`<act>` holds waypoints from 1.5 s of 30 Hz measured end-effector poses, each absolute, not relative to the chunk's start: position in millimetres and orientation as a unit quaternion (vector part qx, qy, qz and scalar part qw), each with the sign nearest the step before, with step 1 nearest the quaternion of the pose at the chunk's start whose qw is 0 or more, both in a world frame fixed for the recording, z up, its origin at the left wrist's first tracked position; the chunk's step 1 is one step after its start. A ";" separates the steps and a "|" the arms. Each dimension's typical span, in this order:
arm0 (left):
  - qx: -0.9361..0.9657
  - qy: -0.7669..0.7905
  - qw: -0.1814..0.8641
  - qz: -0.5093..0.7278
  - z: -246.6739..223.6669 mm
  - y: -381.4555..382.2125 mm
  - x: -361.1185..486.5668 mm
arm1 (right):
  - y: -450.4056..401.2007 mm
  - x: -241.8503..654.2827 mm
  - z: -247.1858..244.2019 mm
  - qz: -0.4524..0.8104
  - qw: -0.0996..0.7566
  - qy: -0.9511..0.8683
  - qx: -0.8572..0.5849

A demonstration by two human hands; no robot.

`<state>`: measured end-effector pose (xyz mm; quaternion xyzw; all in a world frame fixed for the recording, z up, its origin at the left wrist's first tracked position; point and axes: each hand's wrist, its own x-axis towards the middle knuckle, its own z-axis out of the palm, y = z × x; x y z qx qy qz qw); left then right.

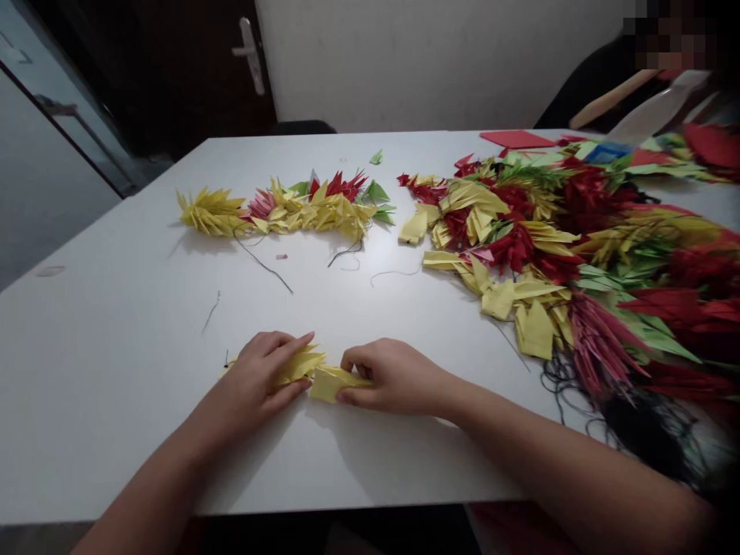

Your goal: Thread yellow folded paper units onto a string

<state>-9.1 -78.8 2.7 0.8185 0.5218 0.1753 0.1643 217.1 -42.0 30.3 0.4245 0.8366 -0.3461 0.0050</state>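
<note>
Near the front of the white table, my left hand (263,374) is wrapped over a strip of yellow folded paper pieces (297,364), its thumb and fingers on either side. My right hand (393,375) pinches another yellow folded paper piece (327,383), whose end meets the strip between my hands. A dark thread end (227,358) sticks up at the strip's left end. Part of the strip is hidden under my left palm, and my right fingers cover the far end of the piece they hold.
A finished-looking row of yellow, red and green folded paper (315,212) lies farther back. A large heap of folded paper strips (520,231) fills the right side, with tangled black thread (641,432) at its front. Red paper sheets (516,139) lie behind. A person's arm (616,96) shows at back right.
</note>
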 end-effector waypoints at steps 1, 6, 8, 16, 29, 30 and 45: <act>0.815 0.524 0.170 0.178 2.3 -80.2 -9.6 | -41.1 217.7 28.9 -0.361 0.000 0.833 0.419; 0.810 0.513 0.212 0.190 5.5 -83.3 -12.7 | -41.9 223.7 29.7 -0.383 -0.012 0.837 0.391; 0.801 0.513 0.229 0.206 7.0 -82.2 -12.7 | -44.3 223.2 30.4 -0.378 -0.014 0.848 0.371; 0.753 0.576 0.211 0.239 1.9 -85.7 -0.8 | -42.8 217.4 29.4 -0.549 -0.022 0.784 0.289; 0.769 0.579 0.140 0.232 -1.5 -83.2 6.4 | -40.3 217.8 25.9 -0.631 -0.025 0.726 0.274; 0.772 0.575 0.139 0.234 -1.4 -83.4 7.4 | -40.6 217.1 26.3 -0.616 -0.028 0.739 0.271; 0.827 0.490 0.166 0.221 -2.3 -95.3 4.0 | -18.6 216.7 29.7 -0.564 0.032 0.751 0.342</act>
